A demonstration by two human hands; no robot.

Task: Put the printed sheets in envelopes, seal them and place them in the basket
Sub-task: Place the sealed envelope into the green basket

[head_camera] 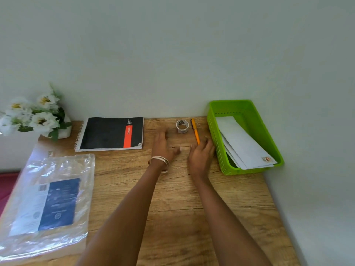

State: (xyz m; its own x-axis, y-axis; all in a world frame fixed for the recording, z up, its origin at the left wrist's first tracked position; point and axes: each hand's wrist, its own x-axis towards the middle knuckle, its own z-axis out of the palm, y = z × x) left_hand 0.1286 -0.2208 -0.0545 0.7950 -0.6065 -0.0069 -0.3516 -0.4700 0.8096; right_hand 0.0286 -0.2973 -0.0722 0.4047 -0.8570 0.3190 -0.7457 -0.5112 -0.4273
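I had both hands stretched out over the wooden surface (184,208), and neither held anything. My left hand (163,144) lay flat with its fingers straight and its thumb out toward the right hand (200,154), a set of bangles (160,163) round its wrist. The right hand was relaxed too, fingers loosely extended, its outer edge close to the wall of the green basket (215,139); I could not tell whether they touched. Several white envelopes (244,144) were stacked in that basket, leaning from its far left corner to its near right one, the top one showing a stamp (266,159). Just beyond the right hand's fingertips lay an orange pen (195,131), and between the two hands, farther off, a roll of tape (182,126). To the left of the left hand sat a black spiral notebook (110,133), with white flowers (32,116) beyond it. Nearer me on that side lay a clear plastic sleeve (48,204) holding a printed sheet (57,204) with a blue panel.
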